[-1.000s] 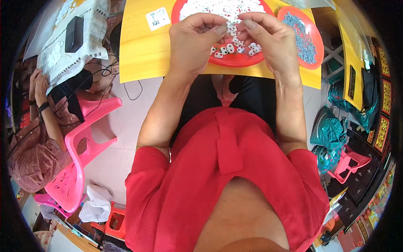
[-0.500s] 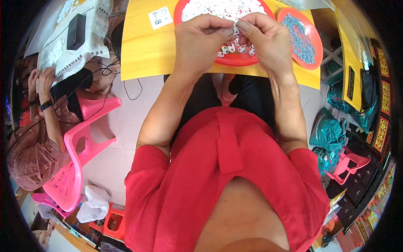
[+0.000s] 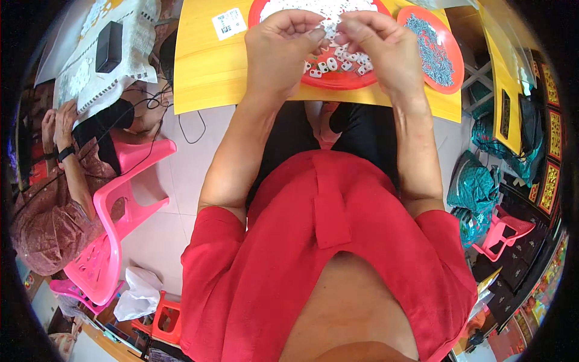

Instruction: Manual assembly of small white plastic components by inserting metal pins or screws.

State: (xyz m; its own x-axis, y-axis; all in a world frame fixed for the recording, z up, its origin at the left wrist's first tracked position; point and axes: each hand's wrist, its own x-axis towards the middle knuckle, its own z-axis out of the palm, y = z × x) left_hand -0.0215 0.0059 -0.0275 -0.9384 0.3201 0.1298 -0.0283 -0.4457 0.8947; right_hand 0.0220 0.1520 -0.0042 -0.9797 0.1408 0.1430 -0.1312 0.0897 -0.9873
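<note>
Hands [image 3: 277, 51] have parted; white pieces [image 3: 347, 65] (loose) lie below, between them.

No wording we can read. One white label [image 3: 229, 24] on the yellow tabletop [image 3: 205, 75], upper frame, left of centre: dark print plus a code-like block, too small. Gold-on-red panels [image 3: 554, 134], right edge: lettering or pattern, can't tell.

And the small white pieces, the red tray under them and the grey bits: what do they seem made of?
Small white pieces: probably smooth moulded plastic, given the even white and clean-cut holes. Red tray: likely plastic, smooth-looking, uniformly red. Grey bits: perhaps dull metal, going by the bluish-grey look, but too small to be sure.
</note>
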